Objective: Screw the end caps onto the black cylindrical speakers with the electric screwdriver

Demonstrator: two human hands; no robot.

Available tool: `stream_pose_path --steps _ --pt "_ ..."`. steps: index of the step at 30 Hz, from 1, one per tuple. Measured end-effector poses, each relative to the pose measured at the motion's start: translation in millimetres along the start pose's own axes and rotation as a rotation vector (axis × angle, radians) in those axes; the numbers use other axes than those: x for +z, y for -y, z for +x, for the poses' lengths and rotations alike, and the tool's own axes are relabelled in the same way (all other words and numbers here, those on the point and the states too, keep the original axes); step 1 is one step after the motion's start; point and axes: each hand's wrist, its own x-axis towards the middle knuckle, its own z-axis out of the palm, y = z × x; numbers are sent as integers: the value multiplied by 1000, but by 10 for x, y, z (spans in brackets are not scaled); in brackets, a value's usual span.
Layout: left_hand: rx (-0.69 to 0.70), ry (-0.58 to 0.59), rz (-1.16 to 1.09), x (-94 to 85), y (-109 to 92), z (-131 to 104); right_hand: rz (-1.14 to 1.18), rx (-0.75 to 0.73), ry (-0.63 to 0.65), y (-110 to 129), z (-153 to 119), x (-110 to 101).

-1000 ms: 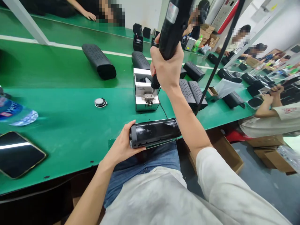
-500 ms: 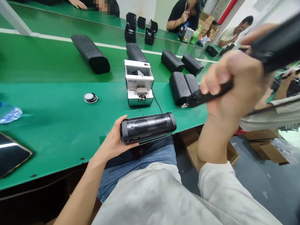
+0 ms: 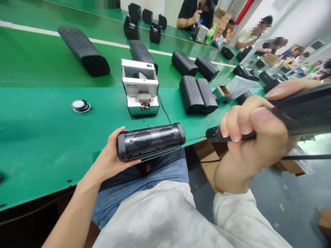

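Swinging off the screw feeder (image 3: 141,89) within the last second, the electric screwdriver (image 3: 305,112) in the head view now aims its bit at the black speaker's (image 3: 152,142) right end, so fastening there seems at hand; contact is unclear. The right hand's (image 3: 261,127) fingers wrap the tool; the left hand's (image 3: 110,151) pinch the speaker's left end above the surface's (image 3: 38,137) near edge. Nearby: one feeder, one disc-shaped part (image 3: 79,104), six textured black housings (image 3: 84,50).
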Motion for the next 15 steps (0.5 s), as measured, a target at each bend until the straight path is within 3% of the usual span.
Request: stream_pose_path --steps 2,8,15 --pt "1 -4 10 -9 -2 -7 82 -66 -6 -115 -84 49" --pt "14 5 29 -33 -38 -24 154 74 158 -499 -307 -16" --pt "-57 2 -36 -27 -48 -74 162 77 173 -558 -391 -140"
